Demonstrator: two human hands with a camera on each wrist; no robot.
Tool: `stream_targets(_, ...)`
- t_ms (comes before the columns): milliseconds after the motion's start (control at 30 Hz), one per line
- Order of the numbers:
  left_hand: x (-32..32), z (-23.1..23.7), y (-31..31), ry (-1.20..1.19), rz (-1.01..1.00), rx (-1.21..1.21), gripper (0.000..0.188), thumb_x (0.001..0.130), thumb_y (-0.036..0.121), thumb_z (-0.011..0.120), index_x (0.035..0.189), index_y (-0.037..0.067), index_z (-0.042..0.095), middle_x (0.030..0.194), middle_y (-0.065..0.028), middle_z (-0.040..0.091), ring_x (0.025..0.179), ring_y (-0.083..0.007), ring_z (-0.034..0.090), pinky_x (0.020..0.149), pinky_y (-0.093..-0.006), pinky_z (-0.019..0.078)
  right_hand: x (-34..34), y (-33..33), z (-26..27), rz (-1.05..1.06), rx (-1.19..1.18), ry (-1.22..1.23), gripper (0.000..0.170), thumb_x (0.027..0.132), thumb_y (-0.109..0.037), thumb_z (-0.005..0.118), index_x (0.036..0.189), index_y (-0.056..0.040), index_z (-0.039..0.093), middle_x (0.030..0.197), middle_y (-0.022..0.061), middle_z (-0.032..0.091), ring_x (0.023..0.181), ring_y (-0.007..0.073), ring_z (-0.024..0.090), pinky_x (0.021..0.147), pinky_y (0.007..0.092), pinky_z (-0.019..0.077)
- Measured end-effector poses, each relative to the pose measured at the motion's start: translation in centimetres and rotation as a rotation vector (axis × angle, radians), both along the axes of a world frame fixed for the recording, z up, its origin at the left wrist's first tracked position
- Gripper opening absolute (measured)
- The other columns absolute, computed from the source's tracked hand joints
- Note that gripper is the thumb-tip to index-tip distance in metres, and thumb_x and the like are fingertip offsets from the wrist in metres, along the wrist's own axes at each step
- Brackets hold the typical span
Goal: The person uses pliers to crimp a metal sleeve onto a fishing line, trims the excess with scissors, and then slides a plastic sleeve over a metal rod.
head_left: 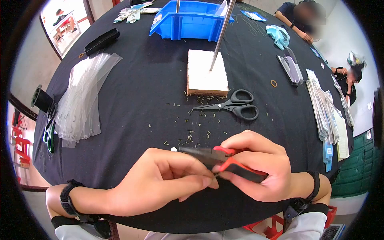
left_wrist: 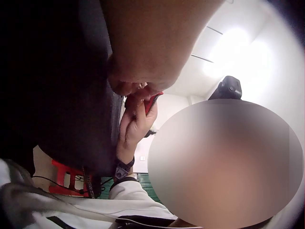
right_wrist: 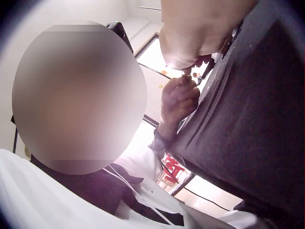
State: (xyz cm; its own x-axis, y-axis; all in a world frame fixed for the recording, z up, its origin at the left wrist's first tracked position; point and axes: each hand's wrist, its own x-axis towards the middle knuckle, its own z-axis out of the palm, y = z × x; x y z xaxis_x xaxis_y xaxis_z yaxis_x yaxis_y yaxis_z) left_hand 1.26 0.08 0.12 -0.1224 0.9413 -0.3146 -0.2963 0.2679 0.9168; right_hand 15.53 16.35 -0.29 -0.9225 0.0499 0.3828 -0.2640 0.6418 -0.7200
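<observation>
My right hand [head_left: 260,166] grips red-and-black handled pliers [head_left: 244,170], whose dark jaws point left over the near part of the table. Close beside them, my left hand [head_left: 156,184] has its thumb and index fingertips pinched together, meeting the right fingertips; a tiny dark item shows between them, too small to make out. In the left wrist view, a red handle [left_wrist: 152,101] shows at the right hand [left_wrist: 136,124]. The right wrist view has the left hand [right_wrist: 179,100] with curled fingers, below the right hand [right_wrist: 200,33].
Black scissors [head_left: 240,105] lie beyond my hands, among small clippings [head_left: 190,138]. Behind stands a white-topped block [head_left: 206,76] with a metal rod, then a blue bin [head_left: 188,26]. Clear plastic sleeves [head_left: 84,100] and a spool [head_left: 41,99] are left; packets [head_left: 320,108] lie right.
</observation>
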Motion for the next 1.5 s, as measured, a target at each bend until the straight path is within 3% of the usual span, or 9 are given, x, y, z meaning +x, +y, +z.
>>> stream_targets(200,-0.28,0.31,-0.05,-0.119,0.329,0.012,0.016,0.086,0.010,0.057,0.089,-0.004,0.063,0.060,-0.0030,0.054,0.048,-0.0066,0.044,0.044,-0.0204,0.0289,-0.30,-0.44,-0.12,-0.189,0.163,0.085,0.026,0.067,0.000,0.070,0.092,0.0020,0.064,0.102,0.0153,0.058,0.086,0.0279,0.058,0.073,0.0330,0.0474)
stream_targets(333,-0.57,0.26,-0.32,-0.195,0.393,0.082,0.015,0.088,0.010,0.056,0.090,-0.003,0.062,0.058,-0.0027,0.052,0.048,-0.0056,0.042,0.042,-0.0196,0.0267,-0.09,-0.34,0.20,-0.221,0.268,0.083,0.024,0.066,-0.001,0.071,0.089,0.0010,0.065,0.104,0.0155,0.057,0.087,0.0296,0.057,0.075,0.0353,0.0465)
stream_targets(567,-0.51,0.24,-0.28,-0.128,0.403,0.129,0.013,0.089,0.010,0.055,0.090,0.000,0.063,0.058,-0.0026,0.052,0.048,-0.0054,0.042,0.042,-0.0192,0.0260,0.22,-0.65,0.29,-0.225,0.320,0.097,0.025,0.060,-0.001,0.071,0.084,0.0001,0.066,0.094,0.0137,0.059,0.082,0.0284,0.058,0.071,0.0356,0.0450)
stream_targets(667,-0.40,0.31,-0.25,-0.082,0.404,0.142,0.013,0.089,0.010,0.056,0.090,0.000,0.063,0.058,-0.0028,0.053,0.048,-0.0056,0.043,0.042,-0.0192,0.0263,0.11,-0.50,0.34,-0.191,0.345,0.120,0.014,0.066,0.003,0.066,0.080,0.0057,0.061,0.094,0.0192,0.057,0.079,0.0273,0.055,0.063,0.0298,0.0454)
stream_targets(933,0.16,0.18,-0.08,0.045,0.445,0.218,0.013,0.088,0.010,0.057,0.090,-0.001,0.063,0.061,-0.0042,0.056,0.049,-0.0060,0.047,0.043,-0.0184,0.0280,0.08,-0.59,0.21,-0.224,0.379,0.179,0.021,0.060,0.001,0.071,0.079,0.0029,0.064,0.089,0.0152,0.058,0.074,0.0273,0.056,0.062,0.0320,0.0449)
stream_targets(1033,-0.41,-0.01,-0.60,-0.055,0.377,0.251,0.014,0.088,0.005,0.058,0.097,-0.005,0.064,0.081,-0.0048,0.062,0.066,-0.0058,0.053,0.058,-0.0194,0.0417,-0.01,-0.64,0.21,-0.226,0.380,0.193,0.024,0.058,0.000,0.073,0.080,0.0022,0.065,0.088,0.0136,0.058,0.072,0.0266,0.056,0.061,0.0320,0.0457)
stream_targets(1233,-0.40,0.08,-0.65,-0.020,0.377,0.274,0.016,0.088,0.004,0.057,0.098,-0.006,0.064,0.082,-0.0051,0.062,0.066,-0.0060,0.053,0.057,-0.0187,0.0422,-0.11,-0.54,0.26,-0.204,0.381,0.198,0.024,0.058,0.001,0.073,0.080,0.0028,0.065,0.087,0.0139,0.058,0.071,0.0261,0.056,0.059,0.0308,0.0462)
stream_targets(1333,0.19,0.15,-0.13,0.101,0.458,0.259,0.014,0.088,0.009,0.057,0.092,-0.003,0.064,0.061,-0.0043,0.056,0.049,-0.0053,0.048,0.042,-0.0181,0.0283,-0.05,-0.50,0.33,-0.204,0.383,0.188,0.023,0.059,0.001,0.073,0.080,0.0029,0.065,0.087,0.0138,0.058,0.071,0.0260,0.056,0.059,0.0305,0.0461)
stream_targets(1500,0.16,0.09,-0.10,0.123,0.450,0.265,0.016,0.088,0.009,0.056,0.094,-0.004,0.064,0.061,-0.0039,0.056,0.049,-0.0052,0.047,0.042,-0.0181,0.0294,-0.03,-0.52,0.39,-0.201,0.376,0.188,0.023,0.059,0.001,0.073,0.080,0.0030,0.065,0.087,0.0139,0.058,0.070,0.0260,0.056,0.058,0.0303,0.0456)
